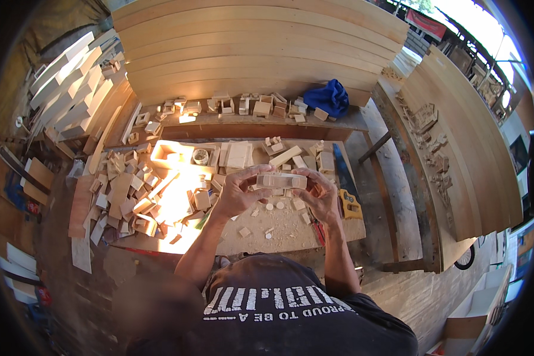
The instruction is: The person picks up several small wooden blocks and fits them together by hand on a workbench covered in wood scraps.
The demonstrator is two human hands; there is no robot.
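Between my two hands, above the workbench [237, 234], is a small oblong wooden piece [281, 181] with rounded ends. My left hand [240, 193] grips its left end, thumb on the near side and fingers on the far side. At the other end my right hand [319, 193] pinches it the same way. Its underside is hidden. Below it, small round wooden discs [270, 206], chips and sawdust lie on the bench. Just right of my right hand is a handsaw [350, 205] with a yellow handle and blue blade. A red-handled tool [319, 232] lies near my right wrist.
Wooden offcuts [121, 193] are heaped on the bench's left, partly in glaring sunlight. Behind them stand a wooden box [171, 153] and a round container [200, 156]. A back shelf carries small wooden pieces and a blue cloth [329, 99]. Large plank panels [255, 47] rise beyond.
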